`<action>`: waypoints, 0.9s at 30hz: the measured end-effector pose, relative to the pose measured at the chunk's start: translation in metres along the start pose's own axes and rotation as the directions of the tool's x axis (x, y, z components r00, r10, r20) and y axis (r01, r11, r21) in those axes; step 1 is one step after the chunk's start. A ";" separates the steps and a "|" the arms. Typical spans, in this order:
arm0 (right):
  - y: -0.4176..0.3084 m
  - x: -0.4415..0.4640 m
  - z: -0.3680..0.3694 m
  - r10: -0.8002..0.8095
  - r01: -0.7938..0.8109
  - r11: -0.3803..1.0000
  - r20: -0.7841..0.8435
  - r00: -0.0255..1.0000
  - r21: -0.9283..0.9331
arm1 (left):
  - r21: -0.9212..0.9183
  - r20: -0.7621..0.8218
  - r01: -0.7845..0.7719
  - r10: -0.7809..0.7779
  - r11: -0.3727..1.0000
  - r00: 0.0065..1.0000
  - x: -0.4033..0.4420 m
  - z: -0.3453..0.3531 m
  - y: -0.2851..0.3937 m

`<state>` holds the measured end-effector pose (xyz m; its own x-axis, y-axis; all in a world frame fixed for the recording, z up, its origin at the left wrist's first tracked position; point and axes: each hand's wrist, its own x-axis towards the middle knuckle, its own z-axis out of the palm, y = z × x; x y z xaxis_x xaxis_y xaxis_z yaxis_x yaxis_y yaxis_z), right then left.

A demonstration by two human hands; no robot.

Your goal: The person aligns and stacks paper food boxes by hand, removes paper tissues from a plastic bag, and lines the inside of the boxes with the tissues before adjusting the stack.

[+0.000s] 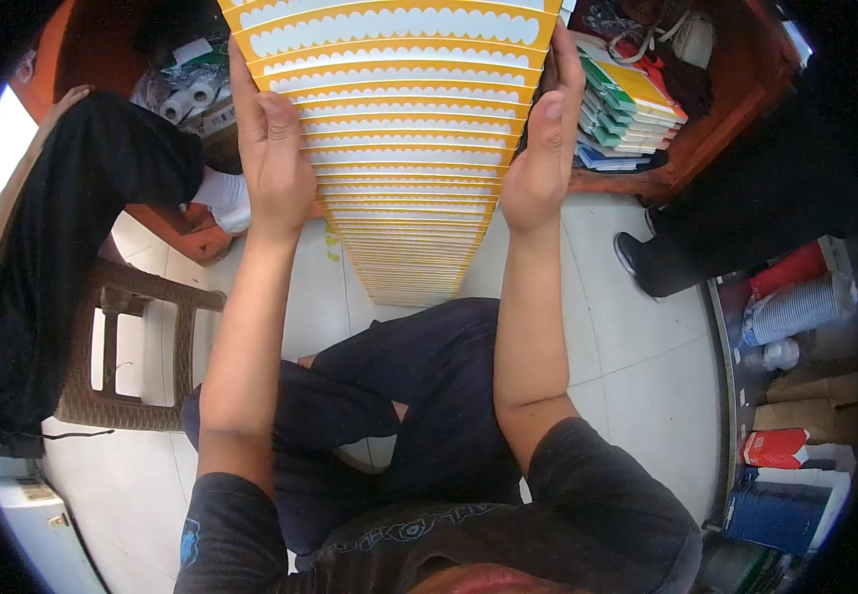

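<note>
A tall stack of yellow-and-white flat pieces [404, 158] with scalloped white bands rises from the floor between my legs and the shelves. It is widest near the top edge of the view; whether the pieces are cards, books or boxes I cannot tell. My left hand [276, 163] presses against its left side, thumb upright at the front edge. On the opposite side, my right hand [543, 148] clasps the upper part in the same way. The fingers of both hands are partly hidden behind the stack.
A brown plastic stool [142, 342] stands at left beside a person in black trousers [43, 228]. Another person's dark shoe [637, 262] is at right. Green, yellow and white booklets [627, 109] fill an orange shelf. Striped cups [795, 309] lie on the right-hand shelf.
</note>
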<state>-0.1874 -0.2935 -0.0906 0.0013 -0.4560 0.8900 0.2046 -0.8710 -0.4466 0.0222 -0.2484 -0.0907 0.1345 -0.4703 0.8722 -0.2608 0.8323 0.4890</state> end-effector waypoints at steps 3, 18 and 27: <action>-0.004 -0.006 0.004 -0.008 0.008 1.000 -0.027 1.000 0.015 | 0.019 0.010 0.001 -0.001 1.000 1.000 0.000 -0.001 0.000; -0.015 0.075 0.016 -0.189 0.185 0.968 0.009 0.982 0.169 | -0.298 0.045 -0.267 0.293 0.916 0.955 0.093 0.000 -0.002; -0.021 0.073 0.020 -0.211 0.194 0.963 0.075 0.975 0.187 | -0.110 -0.003 -0.315 0.317 0.943 0.948 0.082 0.022 0.019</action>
<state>-0.1716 -0.3049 -0.0140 0.0320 -0.2469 0.9685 0.3802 -0.8931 -0.2402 0.0073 -0.2772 -0.0105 0.0478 -0.1814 0.9822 -0.1835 0.9650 0.1872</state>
